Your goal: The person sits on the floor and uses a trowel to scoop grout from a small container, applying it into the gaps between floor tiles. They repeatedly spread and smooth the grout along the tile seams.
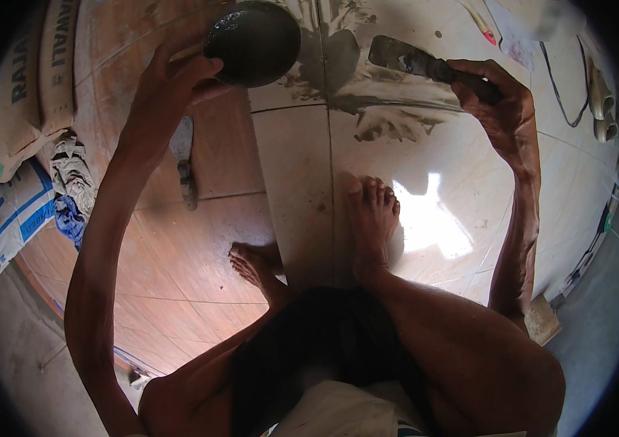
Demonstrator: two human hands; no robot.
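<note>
My left hand (185, 76) grips a black round bowl (251, 44) with a wet, glossy inside, raised at the top centre. Right of it, my right hand (491, 102) is closed on the handle of a flat scraper (400, 54), whose blade is coated in dark wet stuff. Beneath and between them, dark grey wet smears (389, 124) cover part of the pale floor tiles (302, 153) and the joints. A second flat-bladed tool (185, 160) lies on the reddish tiles (222, 167), just right of my left forearm.
Brown sacks (18, 95), a white-and-blue bag (7, 226) and crumpled cloths (73, 182) are piled at left. My bare feet (373, 218) are apart on the tiles. At right lie a dark loop of cord or strap (564, 102), sandals (600, 102) and a small board (542, 320).
</note>
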